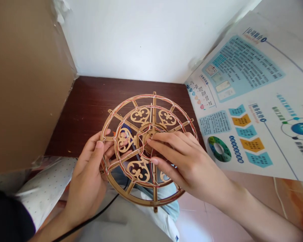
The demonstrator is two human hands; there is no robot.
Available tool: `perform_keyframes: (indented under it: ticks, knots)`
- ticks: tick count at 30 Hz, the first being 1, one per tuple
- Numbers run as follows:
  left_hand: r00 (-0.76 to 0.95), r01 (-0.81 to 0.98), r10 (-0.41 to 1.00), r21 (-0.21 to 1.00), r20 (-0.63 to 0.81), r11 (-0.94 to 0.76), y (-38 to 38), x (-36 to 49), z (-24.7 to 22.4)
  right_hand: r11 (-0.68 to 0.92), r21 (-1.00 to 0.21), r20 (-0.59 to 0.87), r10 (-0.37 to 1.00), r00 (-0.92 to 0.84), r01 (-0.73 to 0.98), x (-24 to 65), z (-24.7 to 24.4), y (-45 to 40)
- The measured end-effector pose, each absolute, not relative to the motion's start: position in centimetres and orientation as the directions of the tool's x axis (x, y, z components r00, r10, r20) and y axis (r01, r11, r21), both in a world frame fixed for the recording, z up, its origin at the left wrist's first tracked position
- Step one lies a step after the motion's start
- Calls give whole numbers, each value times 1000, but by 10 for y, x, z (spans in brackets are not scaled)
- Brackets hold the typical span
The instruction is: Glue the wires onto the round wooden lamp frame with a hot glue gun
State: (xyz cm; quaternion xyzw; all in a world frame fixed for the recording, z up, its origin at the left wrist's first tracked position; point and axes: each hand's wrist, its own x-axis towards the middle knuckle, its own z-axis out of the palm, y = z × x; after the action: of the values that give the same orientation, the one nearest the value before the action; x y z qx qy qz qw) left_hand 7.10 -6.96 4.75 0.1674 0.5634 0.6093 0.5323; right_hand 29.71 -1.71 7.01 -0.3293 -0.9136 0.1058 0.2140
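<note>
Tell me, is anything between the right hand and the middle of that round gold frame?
Nothing visible: the right hand is at the middle of the round gold frame, though the fingers hide what lies beneath them.

Soft, even light at the grip, dimmer off to its left.
Beyond the left hand [91,164] and right hand [185,153], the white wall [136,43] is bright; left of the grip, the brown board [27,77] sits in shade. Glare whitens the floor [195,223] below and right. The wheel [151,133] in the grip looks fairly crisp, while print on the poster [242,101] softens and slants rightward, and the far-right corners darken.
</note>
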Motion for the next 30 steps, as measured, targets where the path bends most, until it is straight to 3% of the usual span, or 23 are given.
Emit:
perform_keyframes:
  ticks: [20,30]
  knots:
    - [-348,-485,845,849,-406,208,-67,71,47,799,-332,248,587,-770,502,294,73,-1]
    - [-321,-504,835,827,-447,249,-67,68,45,834,-280,298,547,-782,476,296,71,-3]
